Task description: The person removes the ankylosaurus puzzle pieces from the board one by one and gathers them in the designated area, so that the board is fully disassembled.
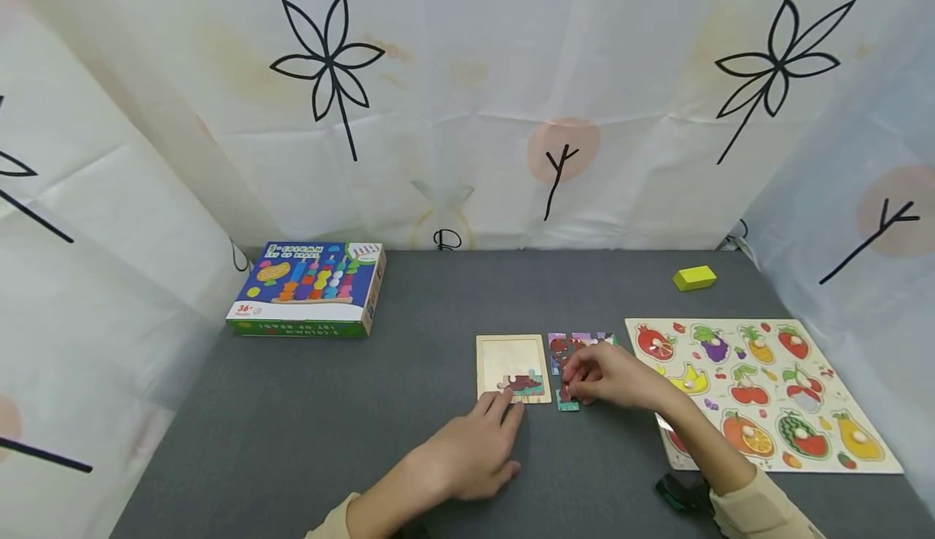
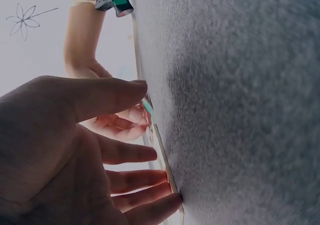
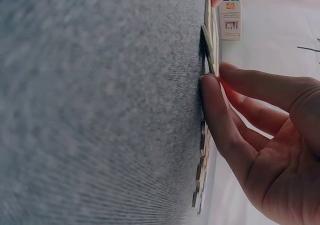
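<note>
A small wooden puzzle tray lies on the table, with a few joined jigsaw pieces in its lower right part. My left hand rests its extended fingertips on the tray's near edge; in the left wrist view the fingers are spread along that edge. Just right of the tray, my right hand pinches a teal-and-brown jigsaw piece between thumb and forefinger. The right wrist view has this piece tilted off the table. Other loose jigsaw pieces lie beyond the right hand, partly covered by it.
A fruit peg board lies at the right, under the right forearm. Behind it sits a yellow block. At the back left is a bead-set box. Patterned white cloth hangs round the grey table.
</note>
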Demonstrator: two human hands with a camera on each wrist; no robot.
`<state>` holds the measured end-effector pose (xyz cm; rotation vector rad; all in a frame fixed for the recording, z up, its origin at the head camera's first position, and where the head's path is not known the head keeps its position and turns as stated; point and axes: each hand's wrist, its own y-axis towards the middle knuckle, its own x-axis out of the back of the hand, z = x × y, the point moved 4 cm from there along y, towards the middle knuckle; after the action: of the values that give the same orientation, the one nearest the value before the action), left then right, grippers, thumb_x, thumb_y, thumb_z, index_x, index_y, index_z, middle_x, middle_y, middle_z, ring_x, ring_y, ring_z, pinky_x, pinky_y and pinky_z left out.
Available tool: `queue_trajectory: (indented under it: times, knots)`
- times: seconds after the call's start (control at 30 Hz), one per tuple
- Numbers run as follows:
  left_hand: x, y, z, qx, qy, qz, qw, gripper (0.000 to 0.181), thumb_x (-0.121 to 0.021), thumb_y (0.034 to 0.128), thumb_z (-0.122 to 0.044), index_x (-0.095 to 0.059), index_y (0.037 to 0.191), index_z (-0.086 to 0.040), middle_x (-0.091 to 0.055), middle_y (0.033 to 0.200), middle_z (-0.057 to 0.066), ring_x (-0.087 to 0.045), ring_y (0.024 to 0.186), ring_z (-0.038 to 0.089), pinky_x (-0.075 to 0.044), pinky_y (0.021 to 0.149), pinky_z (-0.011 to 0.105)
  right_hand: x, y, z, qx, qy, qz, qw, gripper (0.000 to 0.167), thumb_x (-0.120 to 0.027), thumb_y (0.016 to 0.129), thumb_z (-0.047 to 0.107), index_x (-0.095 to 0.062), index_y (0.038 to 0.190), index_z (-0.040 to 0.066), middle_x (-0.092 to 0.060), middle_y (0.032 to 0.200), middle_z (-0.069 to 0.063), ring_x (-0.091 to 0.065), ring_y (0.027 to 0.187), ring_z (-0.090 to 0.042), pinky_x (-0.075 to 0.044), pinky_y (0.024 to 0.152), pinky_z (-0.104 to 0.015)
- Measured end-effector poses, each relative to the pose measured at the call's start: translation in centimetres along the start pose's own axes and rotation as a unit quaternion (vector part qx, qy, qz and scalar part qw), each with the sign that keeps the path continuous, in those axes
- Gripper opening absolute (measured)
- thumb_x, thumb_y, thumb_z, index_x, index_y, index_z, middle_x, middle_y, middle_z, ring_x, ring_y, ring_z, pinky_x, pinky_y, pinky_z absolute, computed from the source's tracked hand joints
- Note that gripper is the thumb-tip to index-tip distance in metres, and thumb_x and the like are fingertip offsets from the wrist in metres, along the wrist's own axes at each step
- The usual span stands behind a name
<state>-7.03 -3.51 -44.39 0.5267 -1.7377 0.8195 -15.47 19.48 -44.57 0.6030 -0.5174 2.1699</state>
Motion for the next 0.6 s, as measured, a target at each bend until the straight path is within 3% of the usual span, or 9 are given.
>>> queue_trajectory:
  times: [0.23, 0.6]
  knots:
    - [0.39, 0.14, 0.52, 0.001, -0.014, -0.003, 0.9999, 0.073, -0.065, 0.1073, -0.046, -0.042, 0.164, -0.007, -0.038, 0.171, 0.006, -0.041, 0.155, 0.022, -0.061, 0.104, 0.031, 0.27, -0.01, 0.35, -0.005, -0.013, -0.007, 0.9999, 0.009, -0.077, 0.098, 0.005, -0.076, 0.104, -0.001, -0.078, 0.09, -0.008, -0.067, 0.071, -0.005, -0.059, 0.066, -0.023]
    - [0.39, -0.04, 0.57, -0.004, -0.007, -0.021, 0.9997, 0.072, -0.067, 0.1061, -0.047, -0.046, 0.161, -0.006, -0.036, 0.168, 0.005, -0.043, 0.148, 0.019, -0.062, 0.087, 0.023, 0.48, 0.65, 1.02, 0.028, -0.003, -0.015, 0.9995, 0.013, -0.079, 0.098, 0.006, -0.076, 0.106, -0.003, -0.079, 0.087, -0.011, -0.067, 0.072, -0.003, -0.057, 0.068, -0.021]
